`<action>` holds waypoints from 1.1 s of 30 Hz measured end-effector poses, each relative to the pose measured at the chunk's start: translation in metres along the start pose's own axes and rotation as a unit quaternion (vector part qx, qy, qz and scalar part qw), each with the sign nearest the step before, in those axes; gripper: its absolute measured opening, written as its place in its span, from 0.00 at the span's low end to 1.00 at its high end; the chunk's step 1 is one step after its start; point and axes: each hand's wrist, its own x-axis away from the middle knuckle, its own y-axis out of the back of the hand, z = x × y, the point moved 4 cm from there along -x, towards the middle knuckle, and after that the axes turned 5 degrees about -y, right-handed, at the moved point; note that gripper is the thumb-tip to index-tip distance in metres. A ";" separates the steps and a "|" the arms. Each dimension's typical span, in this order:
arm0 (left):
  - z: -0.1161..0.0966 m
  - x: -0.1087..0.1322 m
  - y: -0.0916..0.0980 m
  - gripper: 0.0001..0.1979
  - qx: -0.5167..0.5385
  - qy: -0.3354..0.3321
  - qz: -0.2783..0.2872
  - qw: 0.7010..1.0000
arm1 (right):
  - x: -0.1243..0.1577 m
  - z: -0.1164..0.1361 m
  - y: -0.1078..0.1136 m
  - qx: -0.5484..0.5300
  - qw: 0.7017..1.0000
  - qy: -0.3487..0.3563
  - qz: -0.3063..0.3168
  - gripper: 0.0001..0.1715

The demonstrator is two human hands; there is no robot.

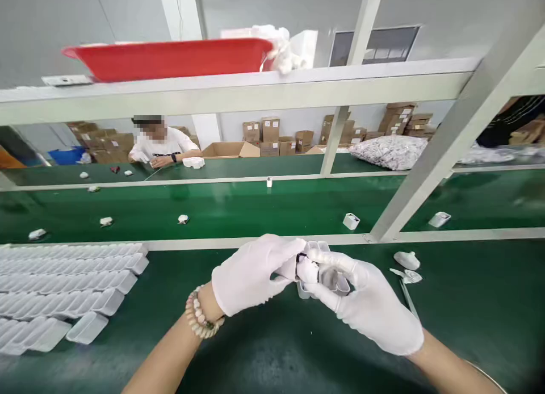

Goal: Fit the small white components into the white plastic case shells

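Observation:
My left hand (259,272), in a white glove with a bead bracelet at the wrist, is closed on the left side of a small white item (307,270) with a dark edge on top. My right hand (372,300), also gloved in white, pinches the same item from the right with thumb and fingers. The fingers partly cover it, so its exact kind cannot be made out. Just behind and below the hands stand a few translucent white plastic trays (343,284) on the green tabletop (264,348).
Rows of white plastic trays (76,286) fill the left. A green belt (255,206) beyond carries small white boxes (351,221) and wrapped pieces. White scraps (407,260) lie right. A slanting post (455,133) and shelf with a red basin (174,59) stand ahead; a co-worker (164,144) sits opposite.

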 end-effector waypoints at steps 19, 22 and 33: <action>0.005 0.012 -0.007 0.28 0.071 0.070 -0.082 0.992 | -0.005 -0.011 0.003 0.012 0.988 0.142 -0.065 0.15; 0.006 0.014 -0.007 0.29 0.087 0.085 -0.093 0.988 | -0.001 -0.006 0.005 0.095 0.979 0.173 -0.039 0.10; 0.007 0.014 -0.007 0.29 0.115 0.123 -0.105 0.980 | -0.005 -0.012 -0.006 0.231 0.941 0.236 -0.068 0.06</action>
